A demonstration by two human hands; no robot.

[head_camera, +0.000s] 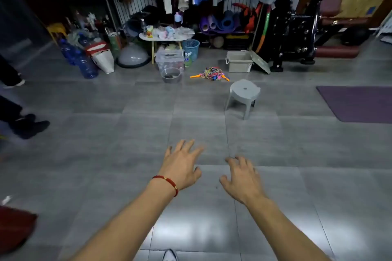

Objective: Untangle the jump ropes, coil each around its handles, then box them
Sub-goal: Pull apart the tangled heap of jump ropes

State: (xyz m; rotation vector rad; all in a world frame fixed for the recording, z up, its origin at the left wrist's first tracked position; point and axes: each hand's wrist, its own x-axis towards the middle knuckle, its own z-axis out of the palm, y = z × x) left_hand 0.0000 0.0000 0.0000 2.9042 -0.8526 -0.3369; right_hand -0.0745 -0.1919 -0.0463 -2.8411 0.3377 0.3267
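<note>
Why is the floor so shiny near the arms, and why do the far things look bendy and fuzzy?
In the head view, ceiling light glares white off the floor tiles between the forearms; the wide lens bows the edges, so the purple mat slants; the left hand has motion-blurred fingertips; the jump ropes are small and soft; the left edge smears.

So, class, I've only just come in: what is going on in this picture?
A person stands on the grey tiled floor with both bare hands held out, the left hand and right hand open and holding nothing. Ahead lies a tangled heap of multicoloured jump ropes, untouched. Beside it sits an open grey plastic box, its lid leaning against it, with a small grey plastic stool nearer. Nothing is boxed yet.
</note>
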